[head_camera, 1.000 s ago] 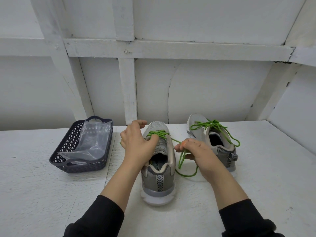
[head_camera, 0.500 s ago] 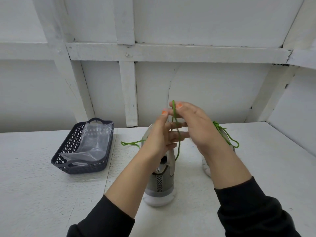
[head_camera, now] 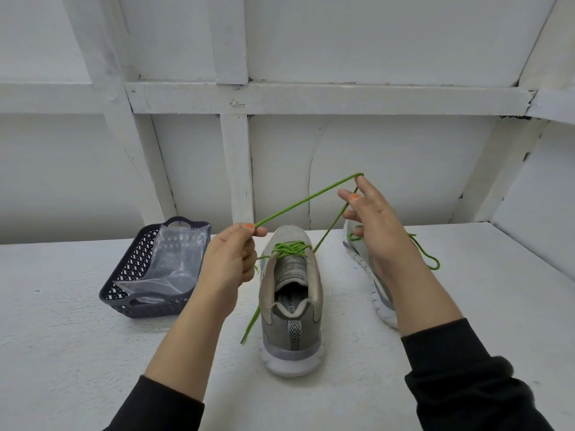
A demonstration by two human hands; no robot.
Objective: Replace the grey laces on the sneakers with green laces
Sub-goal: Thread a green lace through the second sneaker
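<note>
A grey sneaker (head_camera: 291,306) stands heel toward me at the table's middle, green lace crossed over its front eyelets. One strand of that green lace (head_camera: 308,199) is stretched tight in the air. My left hand (head_camera: 230,262) pinches it between thumb and forefinger just left of the shoe. My right hand (head_camera: 379,225) is raised higher, with the lace hooked over its index fingertip and running down past the thumb to the shoe. Another lace end (head_camera: 249,328) hangs at the shoe's left side. The second sneaker (head_camera: 384,301), laced green, lies mostly hidden behind my right forearm.
A dark plastic basket (head_camera: 124,275) holding a clear plastic bag (head_camera: 174,259) sits on the white table (head_camera: 62,337) to the left. A white panelled wall rises right behind the shoes, and a side wall closes off the right.
My hands have drawn apart: the left dropped and moved left with the lace end, the right rose to the right, pulling the strand taut. One second ago both hands were down at the shoe.
</note>
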